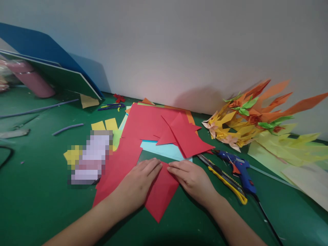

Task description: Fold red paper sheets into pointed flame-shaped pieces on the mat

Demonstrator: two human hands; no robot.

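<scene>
both hands flat on folded red paper (161, 194) — left hand (139, 182) + right hand (191, 177) pressing w/ fingers spread, not gripping. Glue gun (241, 171) just right, on green mat (38, 191).

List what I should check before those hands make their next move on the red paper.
1. Both palms down on the red paper, left hand and right hand: ok.
2. Paper lying flat on the green table: ok.
3. Edges lined up under the fingers: cannot tell, hidden.
4. Utility knife apart from the right hand: ok.
5. Knife blade drawn in: cannot tell.
6. Glue gun off the paper: ok.
</scene>
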